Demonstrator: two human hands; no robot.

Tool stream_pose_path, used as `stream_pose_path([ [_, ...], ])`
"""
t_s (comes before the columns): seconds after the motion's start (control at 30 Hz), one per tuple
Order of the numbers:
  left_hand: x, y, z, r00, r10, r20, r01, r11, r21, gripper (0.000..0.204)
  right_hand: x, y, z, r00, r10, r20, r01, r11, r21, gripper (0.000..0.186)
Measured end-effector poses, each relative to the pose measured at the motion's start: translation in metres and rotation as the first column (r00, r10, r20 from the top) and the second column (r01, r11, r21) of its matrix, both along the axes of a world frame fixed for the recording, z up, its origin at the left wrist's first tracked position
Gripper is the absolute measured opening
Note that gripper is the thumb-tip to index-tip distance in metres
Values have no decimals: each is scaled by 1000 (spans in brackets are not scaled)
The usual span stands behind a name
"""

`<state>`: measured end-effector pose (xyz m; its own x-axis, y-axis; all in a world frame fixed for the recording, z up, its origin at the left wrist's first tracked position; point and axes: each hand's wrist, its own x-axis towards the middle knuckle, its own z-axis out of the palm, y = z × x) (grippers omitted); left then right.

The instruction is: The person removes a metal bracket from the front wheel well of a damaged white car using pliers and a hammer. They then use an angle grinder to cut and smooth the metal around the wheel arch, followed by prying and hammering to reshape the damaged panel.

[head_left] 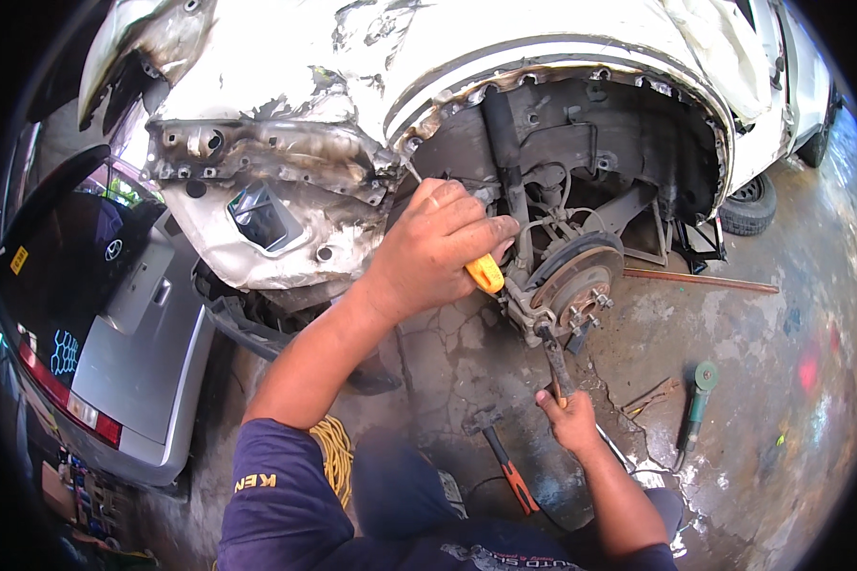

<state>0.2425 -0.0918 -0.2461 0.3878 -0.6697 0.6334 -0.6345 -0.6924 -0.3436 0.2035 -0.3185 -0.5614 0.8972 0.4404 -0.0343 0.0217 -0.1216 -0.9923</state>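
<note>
My left hand [438,233] is wrapped round a screwdriver with a yellow handle [486,274]. Its thin metal shaft shows above my knuckles, with the tip at the torn, scorched metal by the front of the wheel arch [390,157]. Lower down, my right hand [571,422] grips what looks like a hammer [556,362], its dark head up beside the brake assembly. The rusty brake disc [581,285] with bare wheel studs is just above that head. I cannot tell whether the head touches the metal behind it.
Another hammer [500,452] with an orange-and-black grip lies on the cracked floor, left of pliers [651,398] and a green angle grinder [698,409]. A yellow rope coil [333,457] is by my left sleeve. A silver car [143,352] stands left; a loose wheel [747,205], right.
</note>
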Motion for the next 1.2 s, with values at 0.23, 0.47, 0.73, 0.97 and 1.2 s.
stream_pose_path([
  [0.23,0,3,3,999,-33,-9,32,998,-47,27,0,2,58,865,39,500,-230,917,325,47],
  [0.47,7,-4,10,998,-65,2,64,990,-127,20,12,39,133,793,-99,601,-273,825,495,35],
  [0.73,5,8,11,985,-170,23,171,972,-158,22,5,58,147,754,-179,633,-59,940,336,35],
  [0.97,9,17,6,983,-181,33,184,973,-137,24,19,61,139,832,-157,531,60,979,196,41],
  [1.2,8,13,5,980,-197,19,197,964,-179,22,25,71,133,859,-241,452,-18,868,496,47],
])
